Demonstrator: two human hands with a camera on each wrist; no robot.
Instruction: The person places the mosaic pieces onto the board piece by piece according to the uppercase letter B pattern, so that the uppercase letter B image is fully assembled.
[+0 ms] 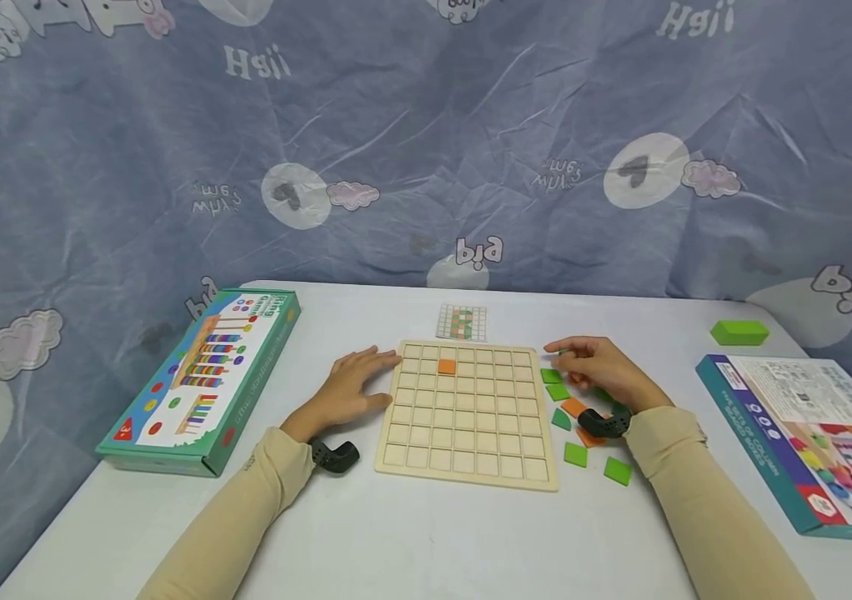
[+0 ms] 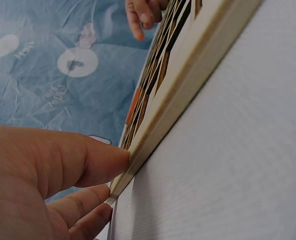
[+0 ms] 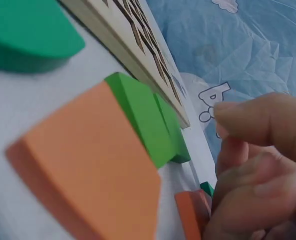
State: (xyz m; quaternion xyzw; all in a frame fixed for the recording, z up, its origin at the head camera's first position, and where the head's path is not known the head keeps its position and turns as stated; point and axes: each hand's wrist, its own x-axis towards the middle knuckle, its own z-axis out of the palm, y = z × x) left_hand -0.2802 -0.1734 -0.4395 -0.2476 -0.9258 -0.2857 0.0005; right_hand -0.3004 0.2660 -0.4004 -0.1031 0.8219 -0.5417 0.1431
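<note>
A wooden grid board (image 1: 471, 477) lies flat on the table, with one orange square (image 1: 447, 367) in an upper cell. Along the board's left edge my left hand (image 1: 351, 387) is spread, its thumb and fingertips touching the rim; the left wrist view shows the thumb (image 2: 105, 160) against that edge. My right hand (image 1: 606, 371) hovers just past the board's upper right corner, index finger extended and the others loosely bent. No piece shows between its fingertips in the right wrist view. Beneath and beside it lie green squares (image 1: 575, 454), a dark green rounded piece (image 1: 562, 419) and orange pieces (image 3: 93, 160).
A small pattern card (image 1: 461, 322) with a coloured grid lies behind the board. To the left is a green-edged game box (image 1: 201, 375); another box (image 1: 816, 442) lies on the right, with a green block (image 1: 739, 333) behind it. A printed cloth (image 1: 426, 167) hangs at the back.
</note>
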